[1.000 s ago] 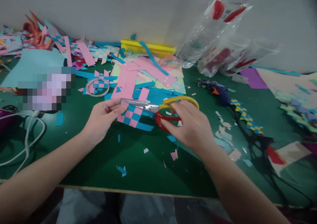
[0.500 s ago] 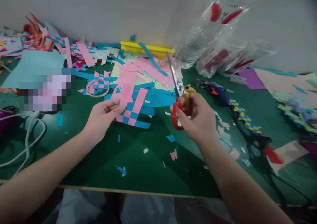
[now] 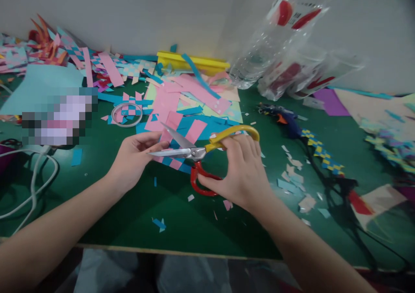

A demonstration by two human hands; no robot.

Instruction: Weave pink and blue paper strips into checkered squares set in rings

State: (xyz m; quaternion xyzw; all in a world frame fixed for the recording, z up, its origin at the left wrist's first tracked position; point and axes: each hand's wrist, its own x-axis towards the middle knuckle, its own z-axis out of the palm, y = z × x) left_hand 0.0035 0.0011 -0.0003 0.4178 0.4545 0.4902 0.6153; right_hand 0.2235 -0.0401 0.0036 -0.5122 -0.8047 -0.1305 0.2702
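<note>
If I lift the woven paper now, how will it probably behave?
The woven paper is probably light and floppy, as it looks thin. Its free pink ends may bend. Held at one side by the left hand, it could sag.

Bare-armed, with grey-blue cloth (image 3: 103, 272) down low
Left forearm (image 3: 73, 219) and right forearm (image 3: 301, 237) are both bare, pretty slim, narrowing at the wrists (image 3: 113, 178). Left hand (image 3: 131, 161) and right hand (image 3: 246, 167) are bare too, fingers (image 3: 249, 148) on the slender side. The cloth's kinda rumpled, dark in the middle, too dim to say if it's trousers.
</note>
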